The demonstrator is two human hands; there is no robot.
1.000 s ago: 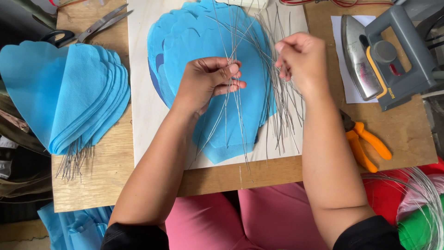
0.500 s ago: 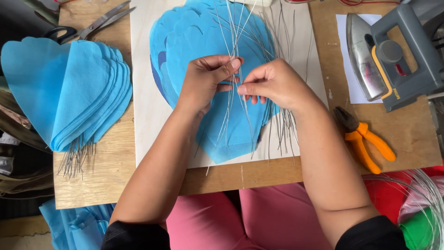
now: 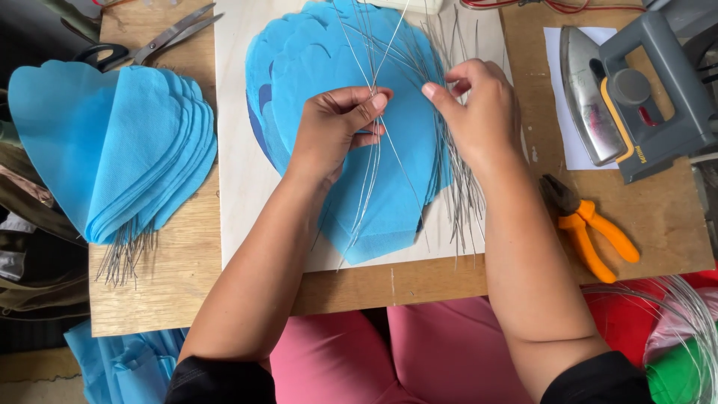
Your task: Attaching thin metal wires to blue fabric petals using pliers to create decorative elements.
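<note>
No packages, signs or screens (none visible), no labels

Plain sky-blue paper petals (image 3: 351,112), silvery-grey wires (image 3: 464,187), orange-handled pliers (image 3: 591,232), grey iron (image 3: 636,90), pale wooden board (image 3: 247,187).

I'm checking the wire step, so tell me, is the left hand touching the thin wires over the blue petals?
Touching. The head view shows the left hand pinching several thin wires between thumb and fingers, above the blue petals.

right hand (image 3: 479,112) drawn apart from left hand (image 3: 336,123), towards wire bundle (image 3: 460,187)
</note>
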